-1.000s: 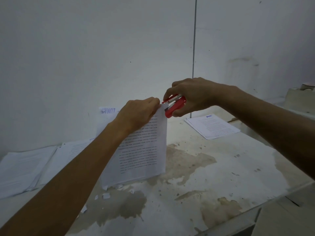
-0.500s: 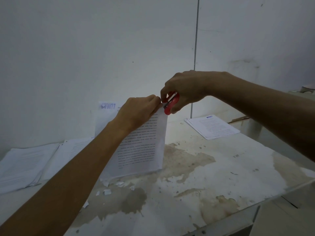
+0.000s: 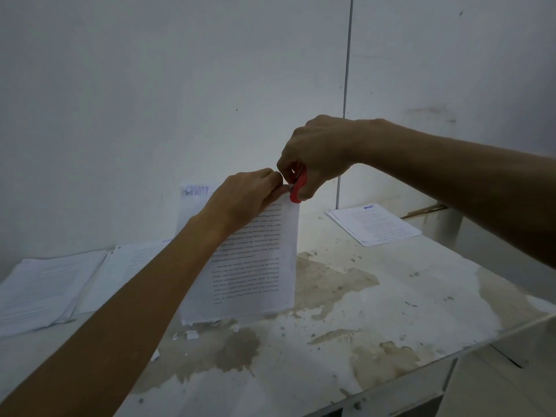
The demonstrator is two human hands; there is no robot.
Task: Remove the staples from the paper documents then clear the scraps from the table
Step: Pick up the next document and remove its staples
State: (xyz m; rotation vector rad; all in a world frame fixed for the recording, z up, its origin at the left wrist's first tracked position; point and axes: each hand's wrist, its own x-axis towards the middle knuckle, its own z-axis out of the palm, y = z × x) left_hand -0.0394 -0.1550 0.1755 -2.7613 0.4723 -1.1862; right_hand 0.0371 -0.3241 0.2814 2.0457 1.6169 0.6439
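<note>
Document (image 3: 255, 260), a thin stapled set, hangs upright over the table (image 3: 376, 311), pinched at its top right corner by the left hand (image 3: 243, 200); the right hand (image 3: 316, 155) grips a red remover (image 3: 296, 191) set against that same corner. Sheets look light, limp and easily torn, so the hold belongs close beside the staple, which is too small to see. Scraps (image 3: 191, 335) lie under the lower edge, with stacks of paper left (image 3: 51, 284) and right (image 3: 376, 224).
</note>
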